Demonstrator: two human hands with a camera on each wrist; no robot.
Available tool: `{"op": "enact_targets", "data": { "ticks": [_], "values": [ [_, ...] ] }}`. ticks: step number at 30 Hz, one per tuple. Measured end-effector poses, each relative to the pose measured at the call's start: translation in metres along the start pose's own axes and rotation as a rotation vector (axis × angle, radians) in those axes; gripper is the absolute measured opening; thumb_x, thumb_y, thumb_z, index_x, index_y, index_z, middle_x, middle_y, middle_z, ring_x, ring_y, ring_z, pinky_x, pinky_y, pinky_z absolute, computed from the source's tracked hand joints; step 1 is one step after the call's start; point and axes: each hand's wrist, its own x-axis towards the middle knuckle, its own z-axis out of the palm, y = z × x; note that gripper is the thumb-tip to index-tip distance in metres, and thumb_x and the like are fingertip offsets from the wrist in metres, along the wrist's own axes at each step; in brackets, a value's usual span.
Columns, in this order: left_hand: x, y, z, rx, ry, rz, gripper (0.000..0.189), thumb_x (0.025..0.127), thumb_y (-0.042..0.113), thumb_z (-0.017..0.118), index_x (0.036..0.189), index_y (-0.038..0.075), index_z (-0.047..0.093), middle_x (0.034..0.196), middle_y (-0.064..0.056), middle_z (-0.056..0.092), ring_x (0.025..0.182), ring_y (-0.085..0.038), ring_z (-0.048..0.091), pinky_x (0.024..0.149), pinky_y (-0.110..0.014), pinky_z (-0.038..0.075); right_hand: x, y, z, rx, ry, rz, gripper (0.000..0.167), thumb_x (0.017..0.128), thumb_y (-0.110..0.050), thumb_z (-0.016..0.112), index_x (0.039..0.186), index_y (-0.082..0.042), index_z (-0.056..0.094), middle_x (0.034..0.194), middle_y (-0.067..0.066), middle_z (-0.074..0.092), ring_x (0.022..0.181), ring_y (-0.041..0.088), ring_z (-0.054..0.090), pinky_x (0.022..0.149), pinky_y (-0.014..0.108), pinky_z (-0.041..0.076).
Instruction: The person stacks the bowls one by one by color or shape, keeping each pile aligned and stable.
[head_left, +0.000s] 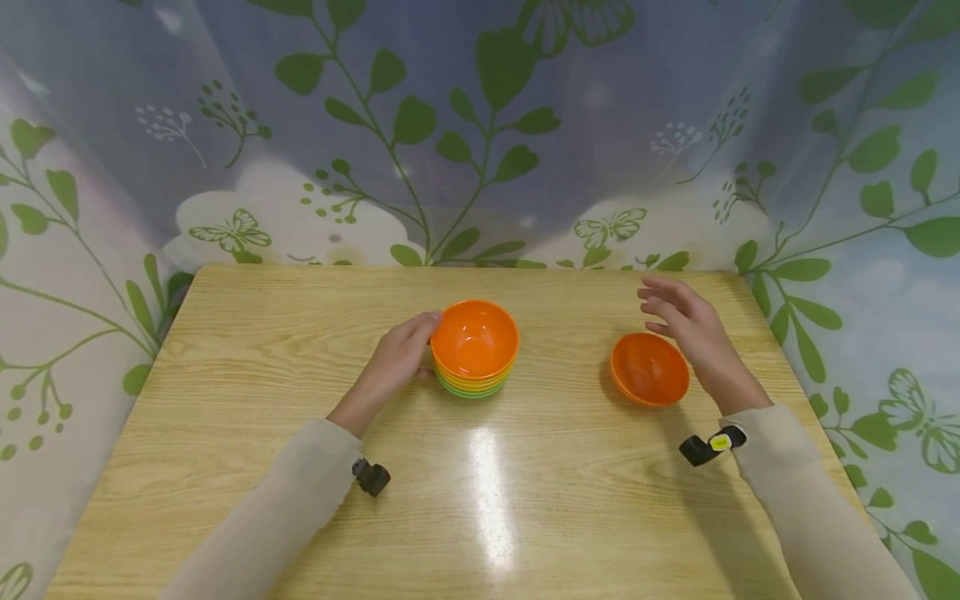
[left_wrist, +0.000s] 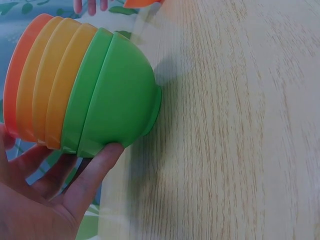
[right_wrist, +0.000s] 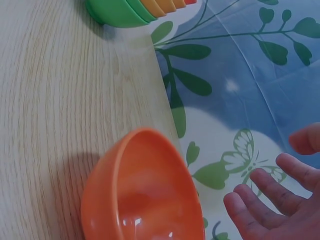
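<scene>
A nested stack of bowls [head_left: 475, 343] stands near the table's middle, an orange bowl on top, yellow ones below and green [left_wrist: 120, 95] at the bottom. My left hand [head_left: 401, 350] holds the stack from its left side, thumb by the orange rim and fingers [left_wrist: 92, 175] curved against the lower bowls. To the right, a single orange bowl [head_left: 649, 370] sits on the table, its hollow facing up. My right hand [head_left: 686, 321] hovers just beyond and right of that bowl, fingers loosely bent and apart from it. Nothing is in the right hand [right_wrist: 280, 200].
Both bowls' places are on a light wood-grain table [head_left: 247, 358]. A leaf-and-butterfly patterned curtain [head_left: 480, 167] hangs along the table's back and sides. A dark camera strap is on each wrist.
</scene>
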Motion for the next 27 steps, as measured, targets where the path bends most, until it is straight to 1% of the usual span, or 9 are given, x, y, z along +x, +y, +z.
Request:
{"op": "enact_targets", "data": {
  "ticks": [2,8,10,12,16,19,21,24,27],
  "values": [
    [0.0,0.0,0.0,-0.003,-0.001,-0.003,0.075,0.113,0.064,0.038,0.169,0.014,0.04,0.174,-0.011,0.041,0.136,-0.035,0.065,0.092,-0.042,0.07,0.0,0.002,-0.002,-0.013,0.005,0.006,0.06,0.117,-0.038,0.05,0.169,-0.011,0.037,0.162,0.013,0.049,0.125,0.0,0.058,0.108,0.017,0.057],
    [-0.001,0.001,0.0,-0.027,-0.009,0.011,0.075,0.113,0.063,0.038,0.169,0.013,0.041,0.168,-0.014,0.049,0.141,-0.034,0.061,0.092,-0.045,0.07,-0.001,0.007,-0.008,-0.053,0.017,0.042,0.059,0.118,-0.039,0.048,0.17,-0.015,0.037,0.166,0.016,0.047,0.136,0.015,0.054,0.113,0.022,0.057],
    [-0.002,0.001,0.0,-0.035,-0.012,0.019,0.074,0.114,0.063,0.038,0.168,0.013,0.042,0.167,-0.015,0.05,0.142,-0.034,0.06,0.092,-0.047,0.07,-0.002,0.008,-0.009,-0.064,0.019,0.054,0.059,0.118,-0.04,0.047,0.17,-0.015,0.036,0.166,0.017,0.046,0.138,0.018,0.053,0.113,0.023,0.057],
    [-0.002,0.002,0.0,-0.035,-0.013,0.026,0.074,0.114,0.062,0.038,0.168,0.012,0.043,0.167,-0.014,0.05,0.142,-0.034,0.06,0.092,-0.047,0.07,-0.003,0.009,-0.011,-0.074,0.016,0.06,0.059,0.118,-0.04,0.046,0.171,-0.016,0.035,0.166,0.017,0.046,0.136,0.015,0.054,0.115,0.025,0.056],
    [-0.002,0.002,-0.001,-0.031,-0.015,0.028,0.074,0.114,0.062,0.038,0.168,0.013,0.043,0.172,-0.012,0.044,0.142,-0.035,0.061,0.093,-0.047,0.07,-0.005,0.013,-0.014,-0.1,0.013,0.06,0.059,0.118,-0.039,0.044,0.171,-0.015,0.034,0.165,0.018,0.046,0.128,0.004,0.056,0.118,0.03,0.055],
    [-0.002,0.002,-0.001,-0.03,-0.018,0.027,0.073,0.114,0.062,0.038,0.168,0.014,0.044,0.173,-0.01,0.043,0.143,-0.035,0.061,0.093,-0.047,0.07,-0.006,0.016,-0.016,-0.113,0.01,0.058,0.059,0.119,-0.037,0.043,0.171,-0.013,0.033,0.165,0.02,0.047,0.124,0.001,0.055,0.116,0.027,0.056],
    [-0.002,0.002,-0.001,-0.029,-0.02,0.028,0.073,0.114,0.063,0.038,0.168,0.014,0.044,0.173,-0.01,0.043,0.143,-0.035,0.06,0.093,-0.047,0.07,-0.007,0.018,-0.018,-0.114,0.003,0.066,0.059,0.118,-0.037,0.044,0.171,-0.012,0.032,0.166,0.02,0.046,0.124,0.002,0.055,0.113,0.024,0.057],
    [-0.002,0.002,-0.001,-0.031,-0.021,0.027,0.073,0.114,0.062,0.038,0.168,0.014,0.044,0.173,-0.01,0.044,0.143,-0.035,0.061,0.093,-0.046,0.07,-0.007,0.022,-0.019,-0.124,-0.011,0.088,0.062,0.118,-0.038,0.046,0.172,-0.014,0.031,0.168,0.021,0.044,0.13,0.01,0.055,0.114,0.027,0.057],
    [-0.002,0.002,-0.001,-0.032,-0.021,0.027,0.072,0.114,0.062,0.039,0.168,0.014,0.044,0.173,-0.011,0.044,0.142,-0.035,0.061,0.092,-0.046,0.07,-0.008,0.025,-0.021,-0.131,-0.024,0.109,0.063,0.118,-0.039,0.046,0.173,-0.014,0.028,0.169,0.021,0.042,0.14,0.026,0.052,0.122,0.044,0.053]
  ]
}}
